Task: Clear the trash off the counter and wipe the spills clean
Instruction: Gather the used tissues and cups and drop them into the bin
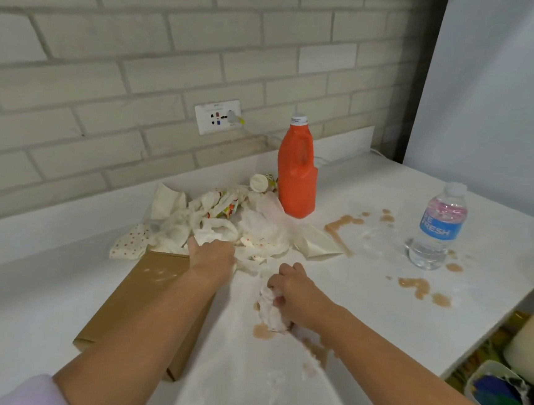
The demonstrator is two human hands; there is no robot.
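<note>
Trash (225, 221), a loose heap of crumpled white tissue, printed wrappers and thin plastic, is lying on the white counter (373, 192) right at the fingertips of the left hand (211, 254), whose fingers are curling into its soft near edge above a flat brown paper bag (141, 301). Right hand (297, 289) is gripping a wadded, damp-looking tissue (271, 309) and pressing it onto a brownish spill (261, 331). Beyond that hand, more tan puddles (413, 286), a clear ribbed water bottle (436, 227) and a smooth orange jug (297, 169) are standing.

orange jug (296, 176), brown bag (144, 301), white counter (363, 307), tan spills (415, 286).
</note>
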